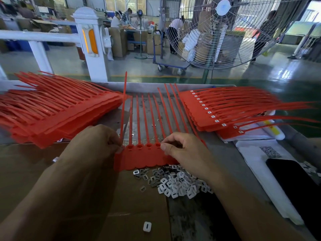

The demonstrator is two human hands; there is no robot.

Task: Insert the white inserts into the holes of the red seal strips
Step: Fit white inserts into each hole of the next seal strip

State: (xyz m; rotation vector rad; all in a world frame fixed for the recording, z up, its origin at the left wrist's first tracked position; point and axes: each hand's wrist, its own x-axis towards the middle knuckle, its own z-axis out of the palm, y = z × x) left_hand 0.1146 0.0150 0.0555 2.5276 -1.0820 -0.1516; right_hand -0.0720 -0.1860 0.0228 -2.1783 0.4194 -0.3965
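Observation:
A red sheet of joined seal strips point(144, 159) lies in front of me, its thin tails pointing away. My left hand point(93, 145) pinches the sheet's left end near the first hole. My right hand point(184, 150) has curled fingers at a hole toward the right of the row, thumb pressing there; whether it holds an insert is hidden. A loose heap of white inserts point(177, 185) lies just below the sheet, and one stray insert point(147, 226) sits nearer me.
A stack of red strips without inserts point(57, 108) lies at left. A stack with white inserts fitted point(217, 110) lies at right. White paper with a QR code point(260, 153) and a black phone point(295, 185) sit at far right. Cardboard point(135, 206) covers the near bench.

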